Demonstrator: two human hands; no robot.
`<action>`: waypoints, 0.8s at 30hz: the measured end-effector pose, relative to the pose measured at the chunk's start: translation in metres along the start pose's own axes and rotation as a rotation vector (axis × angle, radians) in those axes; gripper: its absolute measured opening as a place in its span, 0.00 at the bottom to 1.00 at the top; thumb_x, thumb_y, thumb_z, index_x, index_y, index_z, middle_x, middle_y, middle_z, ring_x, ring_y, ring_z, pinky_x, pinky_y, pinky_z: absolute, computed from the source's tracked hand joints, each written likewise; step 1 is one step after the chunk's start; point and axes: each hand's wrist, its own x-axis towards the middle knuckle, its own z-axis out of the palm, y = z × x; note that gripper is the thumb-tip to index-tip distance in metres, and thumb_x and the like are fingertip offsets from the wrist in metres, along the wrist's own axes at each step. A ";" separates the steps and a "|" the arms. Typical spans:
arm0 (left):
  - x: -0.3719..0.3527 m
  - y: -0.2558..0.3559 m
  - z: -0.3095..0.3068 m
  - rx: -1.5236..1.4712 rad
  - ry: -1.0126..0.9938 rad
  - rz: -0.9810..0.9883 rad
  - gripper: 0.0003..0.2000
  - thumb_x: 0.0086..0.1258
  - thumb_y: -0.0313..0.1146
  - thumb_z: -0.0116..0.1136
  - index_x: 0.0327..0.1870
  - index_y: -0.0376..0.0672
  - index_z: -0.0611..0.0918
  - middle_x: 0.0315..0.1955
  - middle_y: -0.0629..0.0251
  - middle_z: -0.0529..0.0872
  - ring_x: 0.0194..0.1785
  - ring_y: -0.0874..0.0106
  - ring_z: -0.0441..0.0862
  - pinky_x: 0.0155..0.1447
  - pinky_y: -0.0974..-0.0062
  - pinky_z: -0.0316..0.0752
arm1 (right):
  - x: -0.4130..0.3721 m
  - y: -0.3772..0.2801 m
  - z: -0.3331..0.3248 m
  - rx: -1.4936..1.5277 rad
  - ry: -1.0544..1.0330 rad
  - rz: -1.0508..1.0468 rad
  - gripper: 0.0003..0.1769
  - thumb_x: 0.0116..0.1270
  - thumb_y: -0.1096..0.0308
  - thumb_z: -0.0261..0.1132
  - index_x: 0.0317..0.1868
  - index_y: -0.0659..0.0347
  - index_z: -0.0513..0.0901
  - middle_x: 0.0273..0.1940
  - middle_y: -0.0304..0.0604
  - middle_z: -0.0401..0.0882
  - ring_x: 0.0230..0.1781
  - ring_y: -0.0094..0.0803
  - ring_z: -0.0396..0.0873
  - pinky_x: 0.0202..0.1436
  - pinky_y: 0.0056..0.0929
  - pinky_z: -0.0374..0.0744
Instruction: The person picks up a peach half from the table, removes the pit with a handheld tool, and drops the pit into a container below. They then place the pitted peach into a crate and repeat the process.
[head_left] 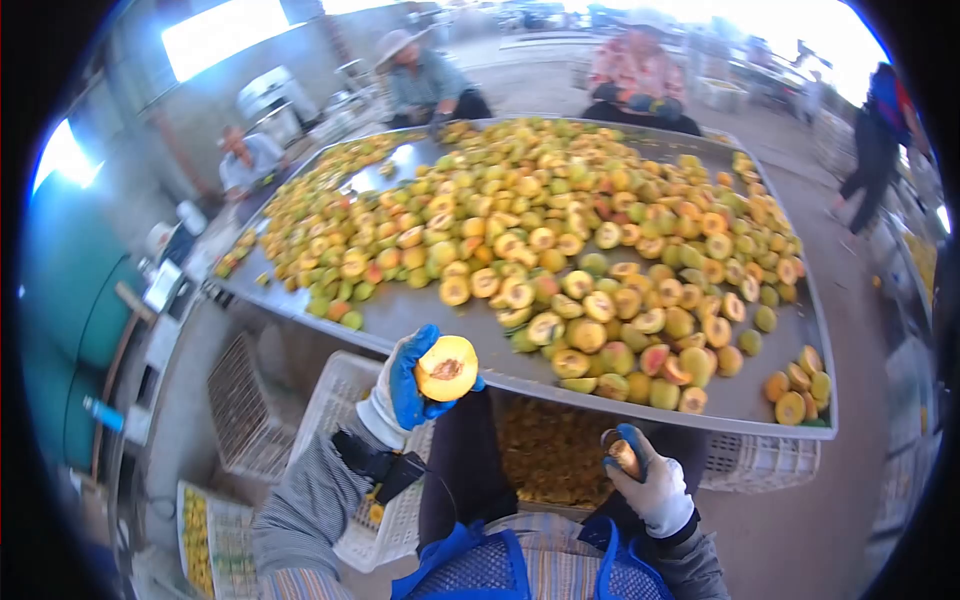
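Left hand (408, 388), gloved, is clasped round one peach half (447, 368), cut face up, stone hollow showing. It is at centre frame, just below the near edge of the table (420, 310).

Right hand (655, 490), gloved, at lower right, is closed on one small brown object (623, 456); whether stone or tool cannot be told.

Judgement: the half is best kept cupped in the palm, cut face level, fingers clear of the hollow. The right hand should work close over the crates so that waste drops clear of the table.

Count:
- Peach half in hand: one.
- Table: one.
- Cut fruit (560, 240) on it: far too many to count.
- White crates (335, 400) beneath: at least two.
- People (425, 80) at the far edge: three.
- People walking, upper right: one.
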 end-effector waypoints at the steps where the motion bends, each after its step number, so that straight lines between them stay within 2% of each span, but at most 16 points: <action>1: -0.024 0.018 -0.005 0.135 0.053 0.058 0.26 0.69 0.56 0.53 0.47 0.38 0.81 0.36 0.46 0.87 0.35 0.58 0.88 0.30 0.71 0.83 | 0.001 0.003 0.011 0.010 -0.026 -0.020 0.32 0.61 0.61 0.70 0.64 0.62 0.74 0.31 0.57 0.84 0.34 0.47 0.86 0.37 0.35 0.81; 2: -0.049 0.034 -0.001 0.225 0.207 0.043 0.25 0.71 0.56 0.52 0.43 0.39 0.83 0.30 0.53 0.88 0.19 0.75 0.81 0.16 0.85 0.68 | 0.003 0.001 0.020 0.021 -0.067 -0.007 0.32 0.61 0.61 0.70 0.64 0.62 0.74 0.32 0.57 0.84 0.34 0.47 0.86 0.37 0.36 0.81; 3: -0.059 0.041 -0.029 0.336 0.189 0.121 0.24 0.71 0.55 0.53 0.43 0.36 0.82 0.27 0.57 0.87 0.16 0.76 0.78 0.15 0.84 0.67 | 0.005 -0.002 0.029 0.027 -0.101 0.009 0.32 0.61 0.60 0.70 0.63 0.61 0.74 0.32 0.57 0.84 0.34 0.48 0.86 0.38 0.36 0.81; 5: -0.082 0.066 -0.042 0.385 0.053 0.066 0.22 0.73 0.47 0.50 0.51 0.33 0.79 0.36 0.51 0.87 0.33 0.64 0.87 0.28 0.75 0.82 | 0.010 -0.012 0.044 -0.011 -0.183 -0.033 0.31 0.61 0.59 0.69 0.63 0.61 0.74 0.32 0.57 0.84 0.34 0.48 0.85 0.38 0.37 0.81; 8: -0.082 0.044 -0.042 0.433 0.053 0.195 0.23 0.76 0.48 0.46 0.53 0.33 0.78 0.38 0.51 0.87 0.34 0.64 0.87 0.29 0.73 0.83 | 0.020 -0.030 0.057 -0.034 -0.273 -0.123 0.29 0.63 0.58 0.68 0.62 0.61 0.75 0.32 0.57 0.84 0.34 0.49 0.85 0.38 0.39 0.81; 11: -0.043 -0.030 -0.042 0.006 0.061 0.186 0.28 0.78 0.53 0.36 0.57 0.35 0.77 0.42 0.51 0.86 0.42 0.63 0.87 0.33 0.73 0.84 | 0.024 -0.060 0.058 0.023 -0.320 -0.134 0.27 0.64 0.57 0.66 0.61 0.61 0.74 0.32 0.57 0.83 0.34 0.51 0.84 0.38 0.43 0.80; 12: -0.042 -0.037 -0.032 -0.117 -0.106 0.116 0.21 0.77 0.46 0.48 0.58 0.36 0.75 0.44 0.52 0.85 0.49 0.61 0.85 0.42 0.70 0.84 | 0.026 -0.066 0.058 0.020 -0.333 -0.122 0.28 0.65 0.57 0.65 0.62 0.62 0.74 0.33 0.57 0.83 0.34 0.51 0.84 0.39 0.43 0.80; 13: -0.035 -0.064 -0.015 0.100 -0.003 0.317 0.19 0.68 0.31 0.62 0.57 0.36 0.73 0.47 0.53 0.85 0.54 0.64 0.83 0.52 0.68 0.82 | 0.026 -0.069 0.059 0.016 -0.343 -0.107 0.29 0.65 0.56 0.65 0.63 0.62 0.73 0.33 0.58 0.83 0.35 0.51 0.84 0.39 0.43 0.80; 15: -0.015 -0.088 0.008 0.629 -0.003 0.615 0.23 0.58 0.17 0.65 0.56 0.36 0.73 0.48 0.54 0.84 0.54 0.67 0.83 0.56 0.69 0.80 | 0.026 -0.068 0.064 -0.068 -0.327 -0.067 0.31 0.66 0.54 0.63 0.65 0.62 0.71 0.34 0.58 0.84 0.35 0.52 0.84 0.40 0.44 0.80; 16: -0.004 -0.106 0.014 0.408 -0.009 0.536 0.20 0.63 0.21 0.62 0.56 0.35 0.73 0.47 0.55 0.84 0.52 0.68 0.83 0.57 0.72 0.78 | 0.027 -0.072 0.060 -0.059 -0.356 0.003 0.33 0.67 0.52 0.62 0.66 0.62 0.70 0.36 0.59 0.83 0.37 0.53 0.84 0.41 0.44 0.80; 17: 0.003 -0.117 0.018 0.488 -0.012 0.608 0.17 0.68 0.27 0.59 0.56 0.35 0.74 0.46 0.57 0.85 0.51 0.68 0.83 0.57 0.72 0.78 | 0.026 -0.071 0.060 -0.074 -0.338 0.024 0.33 0.67 0.52 0.62 0.66 0.62 0.70 0.36 0.59 0.83 0.37 0.53 0.84 0.41 0.44 0.80; 19: 0.002 -0.117 0.044 0.048 -0.037 0.405 0.15 0.71 0.30 0.56 0.55 0.35 0.75 0.46 0.58 0.85 0.49 0.69 0.83 0.56 0.72 0.77 | 0.025 -0.065 0.061 -0.081 -0.270 0.107 0.34 0.66 0.52 0.63 0.66 0.63 0.70 0.38 0.59 0.83 0.39 0.53 0.84 0.42 0.44 0.80; 20: -0.001 -0.115 0.051 0.040 -0.053 0.399 0.15 0.71 0.30 0.56 0.55 0.35 0.75 0.46 0.58 0.85 0.49 0.69 0.83 0.56 0.72 0.77 | 0.024 -0.058 0.062 -0.092 -0.241 0.090 0.34 0.65 0.52 0.64 0.65 0.64 0.70 0.39 0.59 0.83 0.40 0.52 0.84 0.43 0.44 0.80; 22: -0.002 -0.112 0.062 0.313 -0.031 0.573 0.13 0.72 0.30 0.54 0.54 0.35 0.76 0.45 0.57 0.84 0.49 0.68 0.83 0.56 0.72 0.77 | 0.023 -0.052 0.063 -0.092 -0.214 0.083 0.34 0.64 0.52 0.64 0.64 0.64 0.71 0.38 0.59 0.84 0.39 0.52 0.84 0.43 0.44 0.80; 23: -0.001 -0.115 0.057 0.664 0.065 0.798 0.13 0.71 0.32 0.55 0.51 0.35 0.79 0.45 0.56 0.85 0.50 0.66 0.84 0.56 0.70 0.77 | 0.022 -0.047 0.063 -0.088 -0.185 0.070 0.33 0.64 0.52 0.65 0.64 0.64 0.71 0.38 0.59 0.84 0.39 0.52 0.84 0.42 0.44 0.80; 24: 0.009 -0.131 0.053 0.440 0.018 0.729 0.11 0.72 0.33 0.54 0.47 0.36 0.81 0.44 0.58 0.85 0.47 0.64 0.84 0.55 0.69 0.77 | 0.022 -0.037 0.069 -0.128 -0.115 -0.036 0.32 0.63 0.52 0.65 0.62 0.63 0.72 0.36 0.59 0.83 0.37 0.52 0.84 0.41 0.46 0.80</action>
